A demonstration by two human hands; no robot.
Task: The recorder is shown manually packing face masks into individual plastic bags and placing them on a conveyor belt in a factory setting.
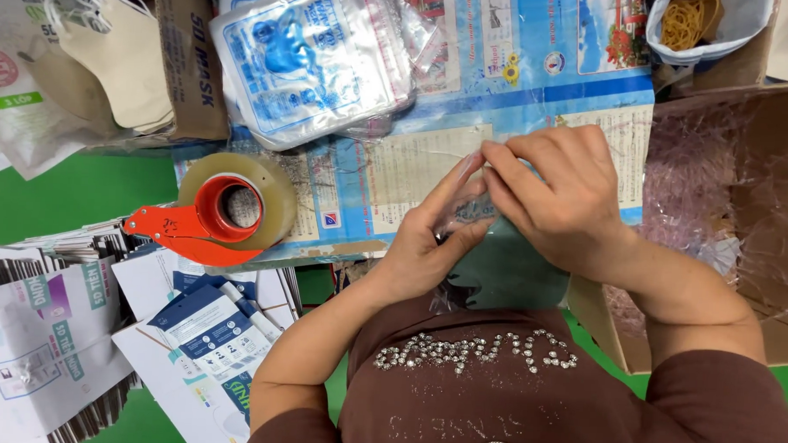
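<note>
Brown shirt front [475, 390] with a rhinestone pattern fills the bottom edge, nearest the lens. Both forearms rise from it and meet at centre. Left hand [428, 240] has fingers pointing up, thumb and fingers pinched on a small clear plastic bag [467, 211]; right hand [556, 197] comes from the right, wrist bent, fingertips closed on the same bag's top edge. Bag sits between the two hands over the blue printed sheet [538, 87] on the table; its contents are hard to make out, mostly covered by fingers.

Left of the hands: tape roll [264, 191] on a red-orange dispenser [180, 231]. Lower left: stacks of flat white-and-blue printed cartons [207, 337], partly cut off. Upper left: brown cardboard box [190, 57] with beige face masks [120, 50] beside white pouches. Top centre: pile of clear bags with blue print [308, 57]. Top right: bag of yellow rubber bands [693, 22], cropped. Right: open cardboard box [761, 217] holding crinkled clear film.
</note>
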